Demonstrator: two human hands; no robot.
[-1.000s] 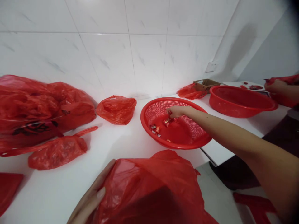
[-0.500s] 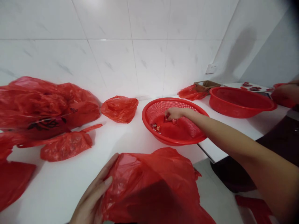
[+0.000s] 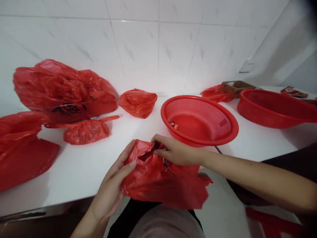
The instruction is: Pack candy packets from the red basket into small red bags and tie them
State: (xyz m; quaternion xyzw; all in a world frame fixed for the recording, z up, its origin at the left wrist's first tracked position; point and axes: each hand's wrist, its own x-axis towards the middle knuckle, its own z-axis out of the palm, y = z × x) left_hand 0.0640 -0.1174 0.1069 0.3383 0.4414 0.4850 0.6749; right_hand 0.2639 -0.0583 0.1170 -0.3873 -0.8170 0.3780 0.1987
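Observation:
In the head view, my left hand (image 3: 115, 180) grips the left side of a thin red plastic bag (image 3: 168, 188) near its mouth, thumb in front. My right hand (image 3: 173, 150) is closed at the mouth of this bag, with a small shiny dark-red packet (image 3: 148, 152) at its fingertips. A dark printed wrapper (image 3: 165, 164) shows just below the right fingers. Behind them stands a red mesh basket (image 3: 193, 127), with a few small wrapped pieces (image 3: 174, 125) lying at its left side.
A large printed red bag (image 3: 81, 89), a knotted filled bag (image 3: 86, 132) and a small open bag (image 3: 138, 102) stand left on the white table (image 3: 81, 168). On the right are a red basin (image 3: 274, 114) and a cardboard box (image 3: 239, 86). A red stool (image 3: 272, 221) is below.
My right hand has come out of the mesh basket to the mouth of the red bag, bringing a small packet. Fewer pieces lie in the basket. The view has shifted down and left.

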